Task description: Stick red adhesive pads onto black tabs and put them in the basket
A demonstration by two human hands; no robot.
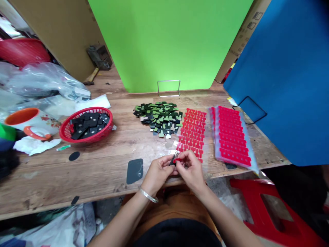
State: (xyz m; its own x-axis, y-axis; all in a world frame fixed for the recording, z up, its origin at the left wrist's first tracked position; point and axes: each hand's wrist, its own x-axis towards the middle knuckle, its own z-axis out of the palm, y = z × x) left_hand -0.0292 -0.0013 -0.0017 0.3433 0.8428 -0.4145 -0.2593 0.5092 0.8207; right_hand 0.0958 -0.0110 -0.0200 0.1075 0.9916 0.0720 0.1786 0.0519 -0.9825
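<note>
Right now your left hand point(157, 174) is closed on a small black piece point(173, 160), pinched between thumb and fingers just over the table's near edge. The piece sits tilted, its upper end poking out past your fingertips. Your right hand point(192, 170) has thumb and forefinger closed on a red sticker point(177, 160), which lies against the piece's upper part, on the side nearer that hand; how much of it is stuck down you can't tell, since your fingers cover it. Just beyond your right hand lies a sheet of red stickers point(191, 132), with a heap of dark pieces point(160, 118) to its left. Farther left, a red basket point(100, 135) holds more black pieces point(88, 125).
</note>
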